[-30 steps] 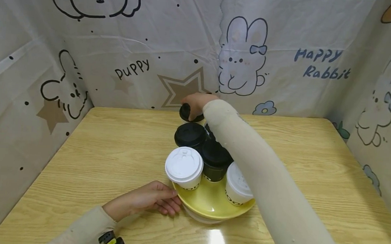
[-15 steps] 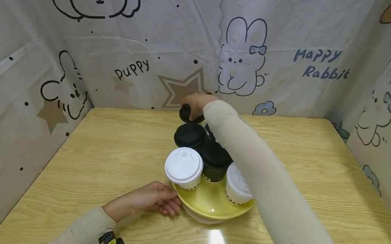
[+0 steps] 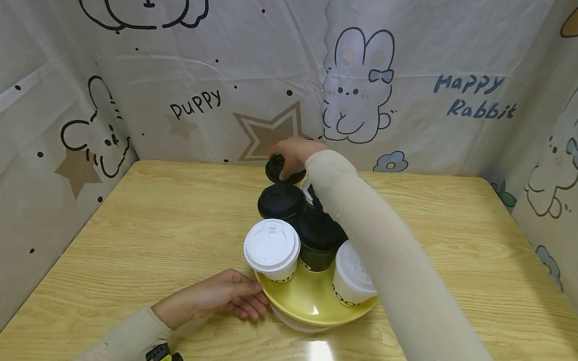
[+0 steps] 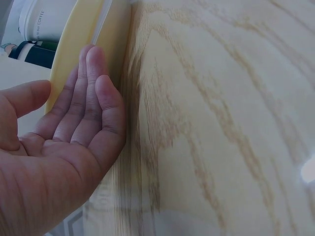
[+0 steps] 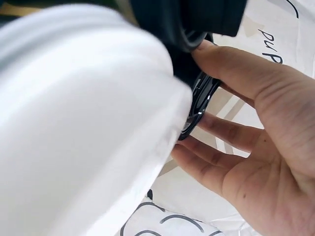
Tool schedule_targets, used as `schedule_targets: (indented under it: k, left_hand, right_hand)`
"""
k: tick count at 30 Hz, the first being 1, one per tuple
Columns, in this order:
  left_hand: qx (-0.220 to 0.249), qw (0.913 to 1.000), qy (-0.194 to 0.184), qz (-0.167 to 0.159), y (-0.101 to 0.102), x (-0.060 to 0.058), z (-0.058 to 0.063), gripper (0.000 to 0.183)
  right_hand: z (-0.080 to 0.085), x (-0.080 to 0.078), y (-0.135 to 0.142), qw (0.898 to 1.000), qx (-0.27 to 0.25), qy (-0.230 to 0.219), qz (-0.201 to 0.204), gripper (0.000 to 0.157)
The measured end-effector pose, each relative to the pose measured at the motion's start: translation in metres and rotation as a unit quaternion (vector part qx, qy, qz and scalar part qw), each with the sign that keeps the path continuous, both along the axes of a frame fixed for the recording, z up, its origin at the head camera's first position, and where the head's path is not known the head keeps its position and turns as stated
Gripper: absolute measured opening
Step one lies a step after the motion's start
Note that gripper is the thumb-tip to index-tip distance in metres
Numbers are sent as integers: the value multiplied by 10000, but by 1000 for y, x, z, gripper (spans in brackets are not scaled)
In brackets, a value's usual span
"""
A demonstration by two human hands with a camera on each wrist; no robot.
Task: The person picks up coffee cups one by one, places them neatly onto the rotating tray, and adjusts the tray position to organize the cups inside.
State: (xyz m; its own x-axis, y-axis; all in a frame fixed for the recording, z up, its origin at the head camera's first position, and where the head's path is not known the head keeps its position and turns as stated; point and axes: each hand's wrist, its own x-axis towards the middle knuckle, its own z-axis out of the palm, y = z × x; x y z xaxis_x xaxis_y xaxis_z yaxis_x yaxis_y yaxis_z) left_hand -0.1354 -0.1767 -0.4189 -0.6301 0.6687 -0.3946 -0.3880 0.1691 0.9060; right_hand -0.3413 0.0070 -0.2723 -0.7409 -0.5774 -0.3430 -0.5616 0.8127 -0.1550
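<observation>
Far back in the head view, my right hand (image 3: pixel 296 152) grips a black cup lid (image 3: pixel 289 175) between thumb and fingers. Whether it sits on a cup is hidden. In the right wrist view the lid (image 5: pixel 203 93) looks shiny, with the thumb on one side and fingers on the other. My left hand (image 3: pixel 233 295) lies at the left rim of a round yellow tray (image 3: pixel 305 305). Seen from the left wrist, its fingers (image 4: pixel 96 73) extend along the tray's edge, thumb apart. On the tray stand a white-lidded cup (image 3: pixel 271 246), another white-lidded cup (image 3: pixel 353 274) and black-lidded cups (image 3: pixel 281 201).
The tray stands on a pale round base (image 3: pixel 301 322) on a wooden table (image 3: pixel 175 223). Printed cloth walls (image 3: pixel 196 68) close off the back and both sides. My right sleeve (image 3: pixel 394 255) crosses over the tray's right side and hides part of the cups.
My right wrist and forearm have shifted slightly to the right, so more of a white object behind the black cups shows. My left hand has stayed at the tray's rim.
</observation>
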Motion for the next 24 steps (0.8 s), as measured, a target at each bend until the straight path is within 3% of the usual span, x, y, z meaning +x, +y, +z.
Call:
schedule_targets:
  k: [15,24]
  left_hand:
    - [5,10000,6,-5,-1,-1,-2,41]
    - [-9,10000,64,17,1,-1,-2,41]
  right_hand:
    - [23,3,13,9945,-613,668,526,59]
    - [53,18,33,9890,-924,1030,525,63]
